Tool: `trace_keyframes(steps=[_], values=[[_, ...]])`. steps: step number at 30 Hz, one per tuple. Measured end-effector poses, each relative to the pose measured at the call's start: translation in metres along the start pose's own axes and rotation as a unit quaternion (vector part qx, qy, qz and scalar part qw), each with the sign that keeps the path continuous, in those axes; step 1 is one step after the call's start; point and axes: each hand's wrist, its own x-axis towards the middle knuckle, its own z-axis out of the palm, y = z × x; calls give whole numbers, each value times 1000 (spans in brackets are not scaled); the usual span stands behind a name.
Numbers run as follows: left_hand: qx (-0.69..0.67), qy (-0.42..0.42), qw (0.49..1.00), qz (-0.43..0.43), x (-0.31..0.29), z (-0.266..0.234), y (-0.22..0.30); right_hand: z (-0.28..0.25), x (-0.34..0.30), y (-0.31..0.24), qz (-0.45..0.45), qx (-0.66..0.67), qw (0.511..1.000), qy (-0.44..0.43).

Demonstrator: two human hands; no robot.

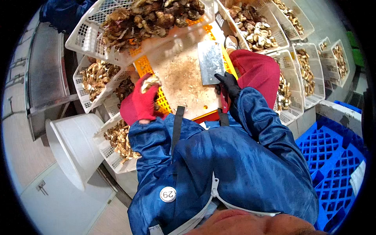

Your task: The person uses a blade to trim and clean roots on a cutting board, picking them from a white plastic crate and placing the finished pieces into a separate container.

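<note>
At the cutting board's (182,84) left edge, the left hand (141,102) in its red glove is clamped around a mushroom (150,83), held just above the yellow crate (162,102) under the board. To trim cleanly, I judge the mushroom should sit flat on the board, fingers clear of the blade. Near the right edge, the black-gloved right hand (228,85) is closed on the cleaver (210,62), its blade lying on the board, well apart from the mushroom.

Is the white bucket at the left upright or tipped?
Tipped: the white bucket lies on its side on the floor, its open mouth facing the baskets.
</note>
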Motion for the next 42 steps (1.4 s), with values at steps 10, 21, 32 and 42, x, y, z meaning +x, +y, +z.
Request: trace_keyframes(steps=[10, 21, 32, 42], values=[[405, 229, 872, -153, -75, -194, -77, -6, 5, 6, -20, -54, 998, 20], [83, 82, 920, 375, -6, -12, 80, -10, 11, 12, -59, -34, 998, 0], [131, -50, 957, 252, -20, 108, -37, 3, 6, 5, -90, -174, 980, 39], [197, -48, 962, 182, -31, 123, -102, 5, -9, -2, -54, -86, 995, 24]])
